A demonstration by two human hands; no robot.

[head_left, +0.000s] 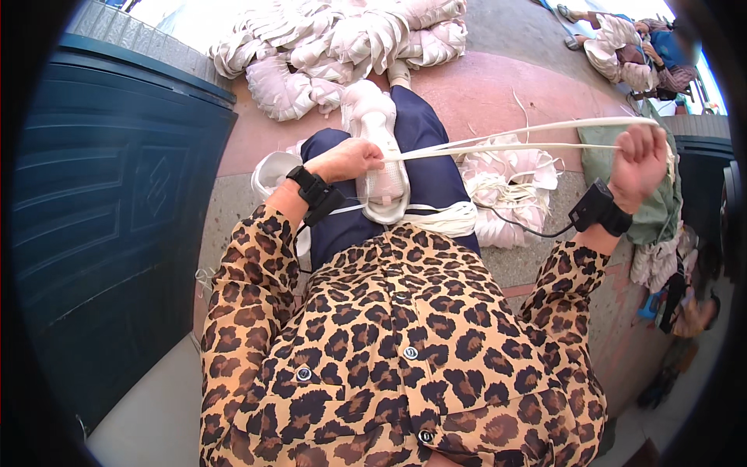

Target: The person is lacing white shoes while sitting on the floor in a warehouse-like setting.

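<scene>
- Here's the white-and-pink shoe (383, 183), lying between the thighs (424, 132), the lap likely steadying it
- Left hand (354, 158) is at the shoe's left edge, fingers pinched on the white lace (529, 148), apparently anchoring it
- Right hand (642, 156), well right of the shoe, has its fingers curled round the lace, seemingly for tension
- Spare laces (447, 220) lie just right of the shoe's near end, presumably for easy reach
</scene>
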